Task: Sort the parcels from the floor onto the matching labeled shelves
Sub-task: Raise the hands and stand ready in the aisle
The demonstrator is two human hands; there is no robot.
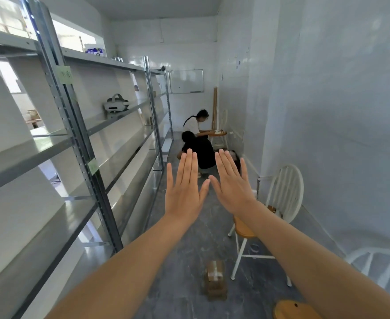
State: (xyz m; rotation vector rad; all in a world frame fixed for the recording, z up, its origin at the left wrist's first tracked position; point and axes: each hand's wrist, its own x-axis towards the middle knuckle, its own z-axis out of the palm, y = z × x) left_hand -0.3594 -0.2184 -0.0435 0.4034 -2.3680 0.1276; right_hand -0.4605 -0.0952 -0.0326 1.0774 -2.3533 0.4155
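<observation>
The left hand and right hand are held flat, fingers straight, gripping nothing. The taped cardboard parcel lies on the floor near the white chair. It is judged light, stiff and tape-slick, and is best gripped across opposite side faces.

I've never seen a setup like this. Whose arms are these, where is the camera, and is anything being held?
There is no machine here. A person wears one wide-angle camera on the head, so you are looking out along their own arms. The left hand and right hand are stretched forward with flat, straight fingers. Neither has a grip on anything. On the grey floor below them lies a brown taped parcel. Along the left runs a metal shelf rack with green paper labels on its post. A white headset sits on one shelf. A white chair stands on the right, and other people are at the far end.
</observation>
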